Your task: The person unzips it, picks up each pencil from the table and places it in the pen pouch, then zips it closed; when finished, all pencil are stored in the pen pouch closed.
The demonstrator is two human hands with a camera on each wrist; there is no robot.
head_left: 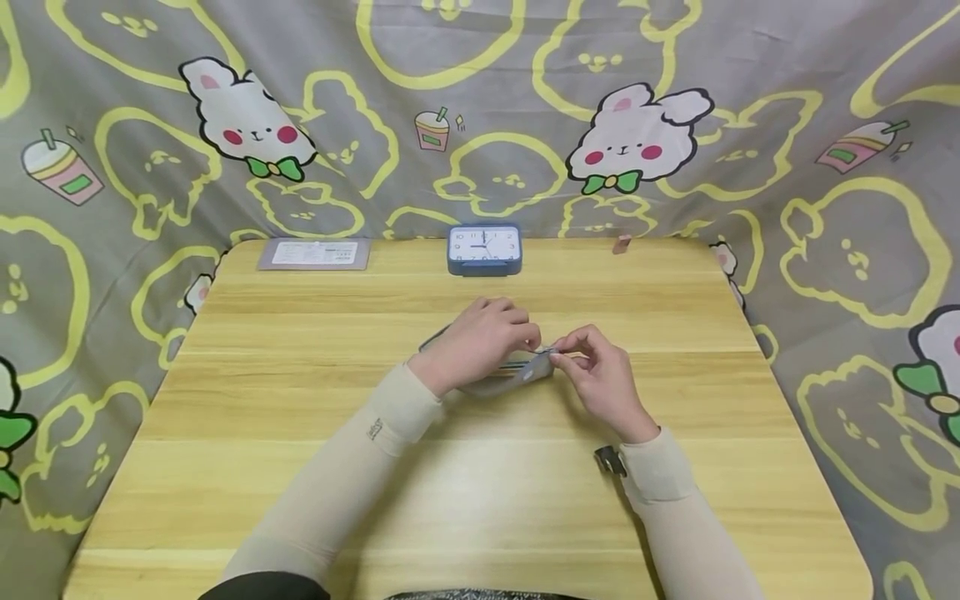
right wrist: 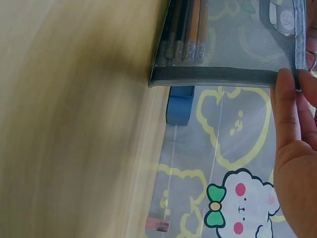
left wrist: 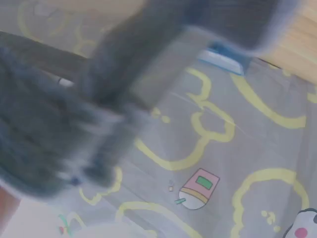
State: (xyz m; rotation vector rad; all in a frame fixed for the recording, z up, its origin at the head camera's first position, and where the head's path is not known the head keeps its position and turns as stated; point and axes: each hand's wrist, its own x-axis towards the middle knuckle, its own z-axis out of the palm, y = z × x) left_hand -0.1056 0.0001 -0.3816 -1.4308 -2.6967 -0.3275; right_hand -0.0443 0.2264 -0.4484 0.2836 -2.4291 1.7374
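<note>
A grey mesh zip pouch [head_left: 536, 369] is raised between both hands over the middle of the table. Through its mesh in the right wrist view show several pencils [right wrist: 190, 37], their eraser ends toward the dark bottom band. My right hand [head_left: 603, 383] pinches the pouch's right corner at the end of the zipper edge [right wrist: 300, 34]. Fingers of my left hand [head_left: 483, 343] are curled at that same top edge, close to the right fingertips, and its back hides part of the pouch. Dark, blurred shapes fill much of the left wrist view.
At the table's back stands a blue alarm clock [head_left: 483, 250]. To its left lies a flat mauve packet with a white label [head_left: 312, 253]; a small pinkish block [head_left: 621, 244] sits at the back right. A patterned curtain [head_left: 480, 108] encloses the table's back and sides.
</note>
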